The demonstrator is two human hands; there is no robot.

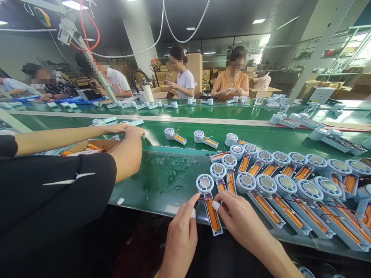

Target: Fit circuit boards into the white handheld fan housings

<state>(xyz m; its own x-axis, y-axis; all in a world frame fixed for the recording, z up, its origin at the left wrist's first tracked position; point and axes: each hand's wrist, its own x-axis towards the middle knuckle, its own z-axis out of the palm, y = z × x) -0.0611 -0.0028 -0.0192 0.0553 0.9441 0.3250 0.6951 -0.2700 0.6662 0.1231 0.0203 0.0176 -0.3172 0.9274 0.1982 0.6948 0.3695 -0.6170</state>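
Note:
A light-blue handheld fan housing [205,183] lies at the bench's near edge, its round grille up and its open handle toward me. An orange battery [213,216] fills the handle, with thin red and black wires [207,199] above it. My left hand [180,233] is closed at the wires' left side, thumb and index finger pinched together. From the right, my right hand [242,217] pinches the wires with its thumb and index finger. Both thumbs wear white finger cots. The wire ends between my fingers are mostly hidden.
Several similar open fan housings [285,183] crowd the bench at right. More fans [204,138] sit along the green conveyor belt [153,133]. At left, a co-worker's arm [130,154] reaches over a cardboard box [108,146] holding orange parts. Several people work across the line.

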